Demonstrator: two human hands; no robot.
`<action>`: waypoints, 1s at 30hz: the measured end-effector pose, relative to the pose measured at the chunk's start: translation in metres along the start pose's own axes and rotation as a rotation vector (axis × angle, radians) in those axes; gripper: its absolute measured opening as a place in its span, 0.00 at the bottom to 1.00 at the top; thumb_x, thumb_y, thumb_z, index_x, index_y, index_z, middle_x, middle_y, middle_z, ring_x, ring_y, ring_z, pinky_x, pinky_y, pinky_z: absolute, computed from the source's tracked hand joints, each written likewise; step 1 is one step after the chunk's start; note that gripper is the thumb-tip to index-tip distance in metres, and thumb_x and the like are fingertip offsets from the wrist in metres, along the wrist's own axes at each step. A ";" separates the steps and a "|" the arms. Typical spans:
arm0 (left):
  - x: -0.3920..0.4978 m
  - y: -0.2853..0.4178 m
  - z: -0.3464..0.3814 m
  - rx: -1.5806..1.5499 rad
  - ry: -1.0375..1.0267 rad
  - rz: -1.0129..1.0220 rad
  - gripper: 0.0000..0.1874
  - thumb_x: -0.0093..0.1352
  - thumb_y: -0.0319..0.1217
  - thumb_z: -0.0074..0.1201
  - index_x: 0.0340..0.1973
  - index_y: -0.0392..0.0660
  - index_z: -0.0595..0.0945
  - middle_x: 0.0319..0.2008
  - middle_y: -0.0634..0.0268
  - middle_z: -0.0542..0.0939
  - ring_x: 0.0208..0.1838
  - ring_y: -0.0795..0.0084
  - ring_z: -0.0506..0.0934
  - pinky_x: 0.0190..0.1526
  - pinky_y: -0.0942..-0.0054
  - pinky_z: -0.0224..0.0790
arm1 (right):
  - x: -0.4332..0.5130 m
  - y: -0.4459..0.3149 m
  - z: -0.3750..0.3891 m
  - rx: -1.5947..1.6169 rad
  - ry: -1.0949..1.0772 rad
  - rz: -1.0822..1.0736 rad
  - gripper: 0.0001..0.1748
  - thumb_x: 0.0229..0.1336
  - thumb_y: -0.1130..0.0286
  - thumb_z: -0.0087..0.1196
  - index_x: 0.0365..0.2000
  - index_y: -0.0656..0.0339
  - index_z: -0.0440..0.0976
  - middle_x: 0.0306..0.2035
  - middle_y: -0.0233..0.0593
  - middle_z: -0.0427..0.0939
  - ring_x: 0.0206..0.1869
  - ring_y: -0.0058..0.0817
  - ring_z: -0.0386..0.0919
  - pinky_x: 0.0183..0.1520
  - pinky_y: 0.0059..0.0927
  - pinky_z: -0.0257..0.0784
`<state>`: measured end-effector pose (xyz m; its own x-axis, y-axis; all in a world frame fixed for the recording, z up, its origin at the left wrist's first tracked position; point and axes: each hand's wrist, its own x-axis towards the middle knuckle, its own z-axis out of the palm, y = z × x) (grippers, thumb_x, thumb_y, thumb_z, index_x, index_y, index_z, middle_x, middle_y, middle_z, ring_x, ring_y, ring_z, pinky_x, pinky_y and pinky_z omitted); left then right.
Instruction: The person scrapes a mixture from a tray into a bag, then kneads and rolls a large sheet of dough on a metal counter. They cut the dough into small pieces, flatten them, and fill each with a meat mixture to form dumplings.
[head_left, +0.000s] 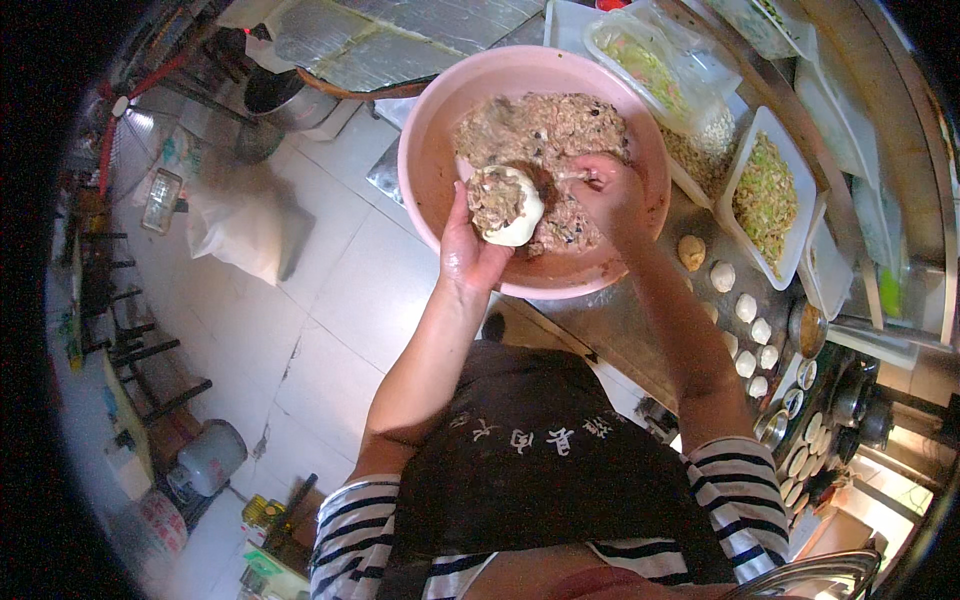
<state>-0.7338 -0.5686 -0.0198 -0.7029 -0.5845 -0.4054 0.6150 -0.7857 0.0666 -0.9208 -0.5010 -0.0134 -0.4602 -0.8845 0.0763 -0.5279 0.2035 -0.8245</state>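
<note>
A round of white dough (529, 219) topped with a mound of minced filling (496, 201) rests in my left hand (474, 253), over the near left part of a pink plastic basin (420, 157). More of the minced filling, speckled with dark bits, lies in the basin (577, 120). My right hand (604, 187) is down at the filling on the basin's right side, fingers bent. The fingertips are partly hidden, so whether they hold any filling cannot be told.
Right of the basin, a white tray (806, 195) holds chopped green filling. Several dough balls (745, 307) lie on the dark worktop (622, 315), near a metal bowl (810, 330). A bag of chopped vegetables (645, 67) stands at the upper right. Tiled floor (337, 262) shows at left.
</note>
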 end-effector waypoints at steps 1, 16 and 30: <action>0.000 -0.001 -0.001 -0.044 -0.050 -0.006 0.31 0.72 0.51 0.41 0.62 0.44 0.65 0.64 0.54 0.66 0.66 0.56 0.64 0.67 0.53 0.53 | -0.006 -0.018 -0.003 0.238 -0.022 0.047 0.15 0.54 0.78 0.53 0.44 0.67 0.75 0.42 0.45 0.78 0.41 0.32 0.78 0.44 0.29 0.76; 0.002 -0.012 0.005 -0.029 -0.074 0.003 0.27 0.74 0.49 0.38 0.60 0.43 0.67 0.60 0.55 0.69 0.63 0.58 0.67 0.66 0.54 0.58 | -0.019 -0.047 0.032 0.080 0.341 -0.327 0.07 0.49 0.82 0.57 0.32 0.66 0.77 0.34 0.44 0.77 0.34 0.35 0.77 0.39 0.27 0.72; 0.000 0.003 -0.016 -0.134 -0.066 0.024 0.29 0.75 0.50 0.29 0.61 0.43 0.66 0.61 0.55 0.69 0.64 0.56 0.66 0.66 0.51 0.56 | 0.016 0.027 0.029 -0.400 -0.094 -0.404 0.12 0.45 0.81 0.56 0.35 0.64 0.77 0.37 0.48 0.77 0.41 0.44 0.77 0.48 0.33 0.73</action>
<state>-0.7267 -0.5679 -0.0339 -0.7070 -0.6180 -0.3438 0.6707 -0.7401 -0.0490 -0.9217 -0.5215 -0.0503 -0.1101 -0.9548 0.2759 -0.8858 -0.0316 -0.4630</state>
